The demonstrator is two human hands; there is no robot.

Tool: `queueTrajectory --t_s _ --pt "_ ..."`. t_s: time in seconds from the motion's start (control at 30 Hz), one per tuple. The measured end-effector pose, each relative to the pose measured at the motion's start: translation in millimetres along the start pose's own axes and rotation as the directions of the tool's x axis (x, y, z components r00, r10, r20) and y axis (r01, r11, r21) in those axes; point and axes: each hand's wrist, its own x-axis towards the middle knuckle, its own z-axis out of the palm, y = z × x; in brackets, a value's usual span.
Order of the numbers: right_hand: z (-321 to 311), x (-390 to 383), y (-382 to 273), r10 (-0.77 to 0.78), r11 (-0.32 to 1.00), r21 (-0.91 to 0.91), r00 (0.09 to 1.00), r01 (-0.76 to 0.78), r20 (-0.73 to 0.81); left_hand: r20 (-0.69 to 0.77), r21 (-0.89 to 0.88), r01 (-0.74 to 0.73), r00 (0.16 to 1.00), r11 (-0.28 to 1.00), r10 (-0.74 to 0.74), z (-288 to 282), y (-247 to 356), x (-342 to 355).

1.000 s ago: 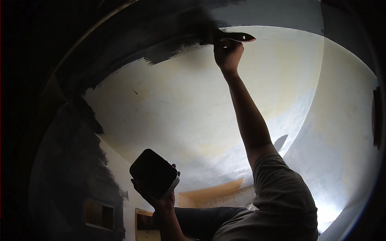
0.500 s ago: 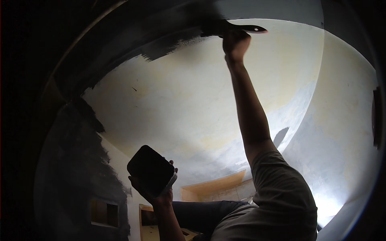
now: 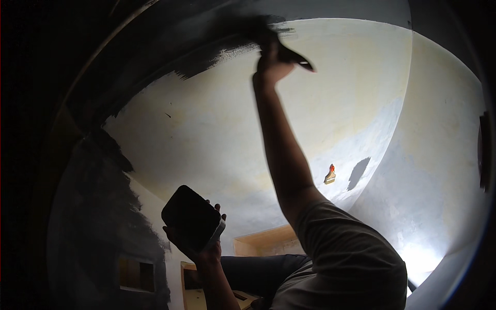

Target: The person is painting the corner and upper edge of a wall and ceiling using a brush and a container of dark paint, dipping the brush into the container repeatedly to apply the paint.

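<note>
My right hand point(image 3: 271, 70), raised on an outstretched arm, grips a wide dark brush point(image 3: 289, 54), blurred, at the edge of the dark paint point(image 3: 206, 54) along the top of the pale wall point(image 3: 206, 124). My left hand point(image 3: 204, 248) holds a black rectangular container point(image 3: 191, 217) with rounded corners from below, low in the view. Its contents are too dark to make out.
A small brush with a red handle point(image 3: 330, 175) shows on the pale wall at the right. A dark-painted wall point(image 3: 98, 217) with a square opening point(image 3: 136, 274) stands at the left. Wooden-lined recesses point(image 3: 263, 238) sit low behind my arms. The right wall point(image 3: 434, 155) is pale.
My right hand has moved left, and the brush handle now tilts down to the right. My left hand shifted slightly up and left. The red-handled brush has come into sight from behind my arm.
</note>
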Motion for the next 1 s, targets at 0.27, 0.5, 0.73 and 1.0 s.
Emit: queueTrajectory --t_s 0.27,0.5,0.73,1.0 --pt "5 -87 -36 0.497 0.846 0.079 0.832 -0.528 0.247 0.185 0.058 0.047 0.981 0.997 -0.057 -32 18 -8" --pt "-13 -30 3 0.352 0.93 -0.225 0.877 -0.289 0.326 0.123 0.032 0.049 0.991 0.998 -0.053 -12 9 -6" --pt "-16 17 -35 0.362 0.924 0.115 0.931 -0.366 0.051 0.045 0.053 -0.008 0.999 0.999 0.006 -18 14 -3" --pt "-2 -32 -3 0.157 0.985 -0.08 0.987 -0.155 0.026 0.12 0.043 0.013 0.993 0.999 -0.018 1 3 -2"
